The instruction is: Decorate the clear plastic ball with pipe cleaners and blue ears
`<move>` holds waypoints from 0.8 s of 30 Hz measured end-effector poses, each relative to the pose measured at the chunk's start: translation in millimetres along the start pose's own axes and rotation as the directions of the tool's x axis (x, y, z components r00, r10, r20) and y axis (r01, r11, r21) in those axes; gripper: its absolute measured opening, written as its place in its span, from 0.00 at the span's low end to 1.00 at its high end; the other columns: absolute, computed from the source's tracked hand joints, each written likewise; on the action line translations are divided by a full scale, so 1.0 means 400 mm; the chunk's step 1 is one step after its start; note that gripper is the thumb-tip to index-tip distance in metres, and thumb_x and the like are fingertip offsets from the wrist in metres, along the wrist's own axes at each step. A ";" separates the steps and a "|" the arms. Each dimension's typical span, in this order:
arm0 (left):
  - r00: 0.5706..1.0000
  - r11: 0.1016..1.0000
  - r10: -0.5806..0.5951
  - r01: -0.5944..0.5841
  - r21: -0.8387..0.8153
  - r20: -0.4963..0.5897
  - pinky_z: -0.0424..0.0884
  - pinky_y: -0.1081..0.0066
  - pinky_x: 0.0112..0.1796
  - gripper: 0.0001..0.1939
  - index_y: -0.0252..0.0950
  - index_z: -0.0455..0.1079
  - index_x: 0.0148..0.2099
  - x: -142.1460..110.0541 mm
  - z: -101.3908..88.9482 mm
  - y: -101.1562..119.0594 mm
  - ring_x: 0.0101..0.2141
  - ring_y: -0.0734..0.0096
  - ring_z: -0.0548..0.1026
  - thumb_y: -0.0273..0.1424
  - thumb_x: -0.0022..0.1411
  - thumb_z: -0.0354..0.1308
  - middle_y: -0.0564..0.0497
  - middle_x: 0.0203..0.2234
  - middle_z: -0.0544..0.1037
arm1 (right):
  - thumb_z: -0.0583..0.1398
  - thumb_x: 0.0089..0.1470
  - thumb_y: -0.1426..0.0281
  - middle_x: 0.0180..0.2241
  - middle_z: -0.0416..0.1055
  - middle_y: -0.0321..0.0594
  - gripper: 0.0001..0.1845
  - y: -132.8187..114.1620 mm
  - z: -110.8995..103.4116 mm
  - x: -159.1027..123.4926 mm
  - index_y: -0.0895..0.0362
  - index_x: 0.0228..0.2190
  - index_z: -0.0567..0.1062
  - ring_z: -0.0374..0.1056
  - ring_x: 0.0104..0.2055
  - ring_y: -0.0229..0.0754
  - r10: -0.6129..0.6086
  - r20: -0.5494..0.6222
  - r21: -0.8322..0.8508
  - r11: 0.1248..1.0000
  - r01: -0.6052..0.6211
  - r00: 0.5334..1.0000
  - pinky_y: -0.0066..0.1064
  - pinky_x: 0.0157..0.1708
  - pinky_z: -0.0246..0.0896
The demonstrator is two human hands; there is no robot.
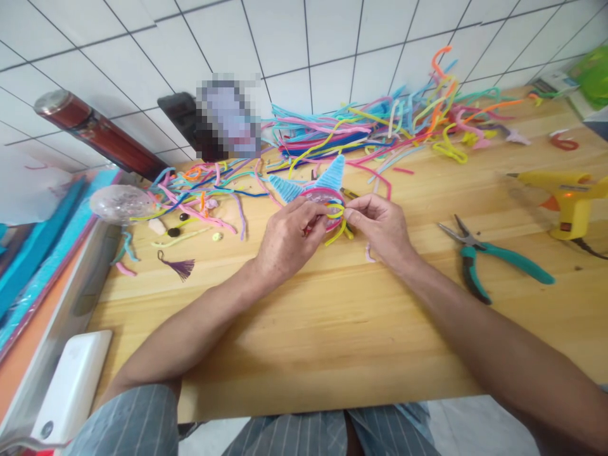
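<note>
Between my hands is a yellow pipe cleaner bent into loops, against a pink pipe-cleaner ring partly hidden by my fingers. My left hand is closed, pinching the yellow loop's left side. On the other side, my right hand pinches the yellow loop's edge between thumb and forefinger. Two pointed light-blue ear shapes wound from pipe cleaner stand just behind the ring, one of them a blue ear. Whether they are joined to the ring is hard to make out.
Loose pipe cleaners lie heaped along the tiled wall. Pliers and a yellow glue gun lie at the right. At the left are a thermos, a purple tassel, a plastic-wrapped bundle and a white power bank.
</note>
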State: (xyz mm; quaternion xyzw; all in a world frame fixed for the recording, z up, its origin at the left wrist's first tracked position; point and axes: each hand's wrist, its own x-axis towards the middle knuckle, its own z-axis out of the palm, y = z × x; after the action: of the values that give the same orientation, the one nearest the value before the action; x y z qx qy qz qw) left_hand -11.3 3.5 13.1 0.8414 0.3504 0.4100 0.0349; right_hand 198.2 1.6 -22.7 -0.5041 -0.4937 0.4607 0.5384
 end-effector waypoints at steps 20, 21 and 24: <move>0.997 0.982 0.072 -0.067 0.178 -0.024 0.71 0.75 0.32 0.11 0.38 0.82 0.43 -0.024 0.014 -0.010 0.31 0.73 0.80 0.35 0.80 0.63 0.52 0.32 0.81 | 0.74 0.53 0.53 0.27 0.78 0.34 0.17 0.008 0.007 -0.009 0.53 0.33 0.82 0.71 0.28 0.38 -0.018 -0.029 -0.044 0.999 0.017 0.999 0.32 0.29 0.67; 0.997 0.983 0.069 -0.063 0.174 -0.026 0.71 0.75 0.32 0.11 0.38 0.83 0.43 -0.024 0.014 -0.010 0.31 0.73 0.80 0.36 0.80 0.63 0.52 0.32 0.82 | 0.74 0.53 0.52 0.27 0.78 0.34 0.18 0.007 0.007 -0.010 0.53 0.33 0.82 0.70 0.29 0.39 -0.013 -0.029 -0.048 0.999 0.012 0.999 0.32 0.28 0.66; 0.999 0.982 0.045 -0.042 0.184 -0.016 0.70 0.75 0.31 0.13 0.38 0.83 0.43 -0.023 0.015 -0.009 0.30 0.74 0.80 0.37 0.81 0.62 0.51 0.31 0.82 | 0.74 0.53 0.51 0.28 0.79 0.35 0.18 0.005 0.005 -0.012 0.53 0.33 0.83 0.69 0.28 0.39 -0.014 -0.029 -0.058 0.998 0.013 0.999 0.31 0.27 0.64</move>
State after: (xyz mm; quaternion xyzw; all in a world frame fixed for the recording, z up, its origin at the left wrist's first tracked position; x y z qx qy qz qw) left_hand -13.1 2.0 1.8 0.8444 0.3686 0.3849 -0.0553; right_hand 195.7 -2.7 -25.1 -0.5229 -0.5021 0.4350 0.5340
